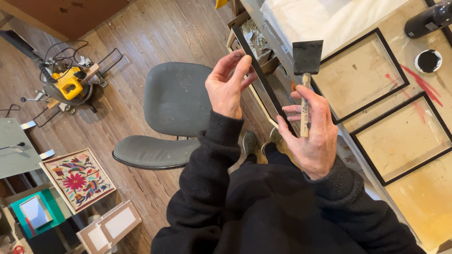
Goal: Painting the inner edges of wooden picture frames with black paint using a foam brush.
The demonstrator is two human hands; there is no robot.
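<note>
Left hand (229,87) pinches the top of a thin black strip (262,75) over the chair (174,101). Right hand (313,136) grips its lower end plus a foam brush (307,59); that doubled grip could slip, smearing paint on sleeves or frames (329,117) on the desk (423,197).

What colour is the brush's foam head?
Dark grey, nearly black: foam brush in the right hand, head view.

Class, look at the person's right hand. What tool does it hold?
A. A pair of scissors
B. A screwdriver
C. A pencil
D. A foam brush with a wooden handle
D: the right hand grips a pale wooden handle topped by a dark foam head, the foam brush, while the left hand steadies a narrow black strip.
</note>
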